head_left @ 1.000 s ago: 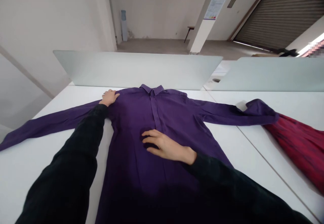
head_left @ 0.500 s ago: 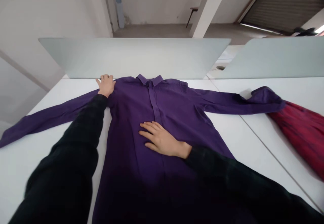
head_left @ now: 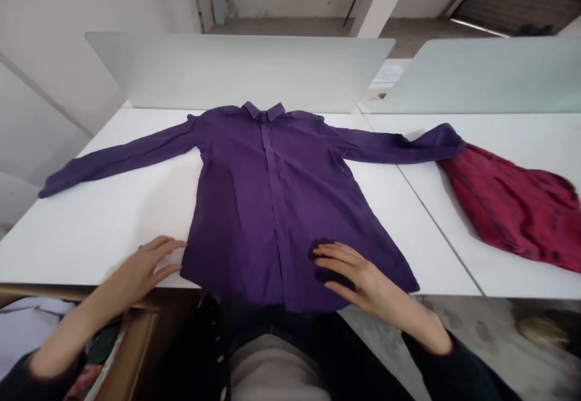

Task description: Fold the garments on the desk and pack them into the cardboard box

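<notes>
A purple long-sleeved shirt (head_left: 272,189) lies front up on the white table (head_left: 104,225), collar at the far side and both sleeves spread out. My right hand (head_left: 358,274) rests flat on the shirt's lower hem on the right, fingers spread. My left hand (head_left: 140,268) lies open on the table just left of the hem's left corner, fingertips close to the cloth. Neither hand holds anything.
A red patterned garment (head_left: 512,207) lies on the adjoining table at the right, under the purple sleeve's cuff. Frosted divider panels (head_left: 240,68) stand along the far edge. A wooden box (head_left: 131,346) with clothing sits below the table's near edge at the left.
Both hands have drawn back from the shirt's shoulder and chest to its lower hem near me. My view has pulled back and tilted down, showing the table's near edge.
</notes>
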A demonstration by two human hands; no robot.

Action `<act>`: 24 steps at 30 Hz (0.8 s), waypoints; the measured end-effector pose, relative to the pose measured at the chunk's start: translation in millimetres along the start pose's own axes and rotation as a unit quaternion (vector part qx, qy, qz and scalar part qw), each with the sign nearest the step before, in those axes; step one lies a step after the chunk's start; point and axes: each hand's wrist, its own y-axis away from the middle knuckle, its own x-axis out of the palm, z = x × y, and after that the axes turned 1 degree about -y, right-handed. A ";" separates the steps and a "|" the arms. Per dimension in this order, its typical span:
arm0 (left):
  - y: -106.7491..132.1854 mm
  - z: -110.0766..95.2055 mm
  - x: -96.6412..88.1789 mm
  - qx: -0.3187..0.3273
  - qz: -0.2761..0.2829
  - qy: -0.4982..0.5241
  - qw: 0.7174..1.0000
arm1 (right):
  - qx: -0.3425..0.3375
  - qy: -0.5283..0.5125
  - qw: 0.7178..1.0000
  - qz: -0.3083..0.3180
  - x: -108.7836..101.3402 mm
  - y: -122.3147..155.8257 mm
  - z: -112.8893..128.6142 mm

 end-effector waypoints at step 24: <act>32.4 -46.4 65.0 0.151 -0.145 -0.214 0.954 | 0.196 0.111 0.956 -0.188 38.1 67.0 10.1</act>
